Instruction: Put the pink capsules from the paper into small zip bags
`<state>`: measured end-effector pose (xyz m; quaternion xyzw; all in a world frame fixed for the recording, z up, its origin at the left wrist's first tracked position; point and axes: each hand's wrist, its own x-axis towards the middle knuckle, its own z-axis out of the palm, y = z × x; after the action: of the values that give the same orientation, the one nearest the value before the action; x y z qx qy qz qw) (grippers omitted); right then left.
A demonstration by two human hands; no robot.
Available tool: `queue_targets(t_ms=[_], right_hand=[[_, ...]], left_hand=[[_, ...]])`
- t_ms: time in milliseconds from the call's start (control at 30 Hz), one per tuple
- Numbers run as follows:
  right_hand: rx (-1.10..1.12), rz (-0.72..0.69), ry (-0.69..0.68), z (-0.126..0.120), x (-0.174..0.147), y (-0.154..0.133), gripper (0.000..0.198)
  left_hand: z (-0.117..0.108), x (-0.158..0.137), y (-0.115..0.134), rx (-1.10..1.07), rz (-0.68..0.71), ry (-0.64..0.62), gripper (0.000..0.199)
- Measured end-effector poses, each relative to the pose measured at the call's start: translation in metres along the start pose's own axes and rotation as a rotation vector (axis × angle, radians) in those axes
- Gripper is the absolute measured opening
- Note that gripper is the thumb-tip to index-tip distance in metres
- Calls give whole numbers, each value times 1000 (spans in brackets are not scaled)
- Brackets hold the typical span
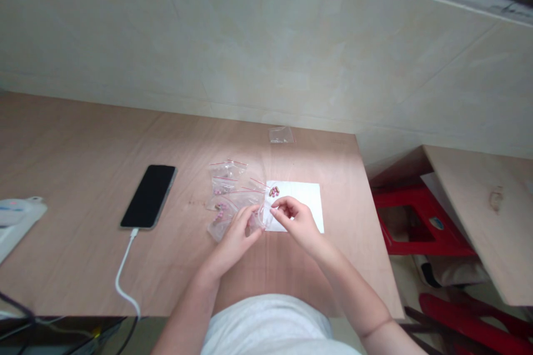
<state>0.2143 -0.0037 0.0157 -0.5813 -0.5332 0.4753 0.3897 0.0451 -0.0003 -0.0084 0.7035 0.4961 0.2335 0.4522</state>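
In the head view, we observe the left hand (240,233) gripping the right end of a clear bag (255,222). The right hand (300,222) is curled, thumb and index fingertip close together, over the left part of the white sheet (310,199); we cannot tell whether they pinch anything. Small pink and gold pieces (274,191) lie at the sheet's far left corner. Other clear bags (228,168) lie left of the sheet on the bench (75,177). We locate a phone (149,197) farther left.
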Motion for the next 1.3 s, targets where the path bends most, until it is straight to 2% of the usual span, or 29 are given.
queue_targets(t_ms=[133,200,333,533,1033,1167,1300], right_hand=[[-199,29,208,1,30,30,12],[-337,42,257,3,46,44,10],[-476,98,242,6,63,57,5],[-557,132,190,5,67,59,6],[-653,57,165,4,58,59,13],[-554,98,201,-3,53,51,11],[-349,61,164,-15,32,22,7]], left_hand=[[-2,-1,3,4,-5,-8,38],[-4,-1,3,10,-8,-9,39],[-5,-2,2,23,-3,-7,39],[-5,-1,2,24,4,-9,37],[-4,-2,2,30,-6,-16,37],[-5,-3,4,7,-8,-26,37],[-3,-2,3,-3,-11,-20,38]])
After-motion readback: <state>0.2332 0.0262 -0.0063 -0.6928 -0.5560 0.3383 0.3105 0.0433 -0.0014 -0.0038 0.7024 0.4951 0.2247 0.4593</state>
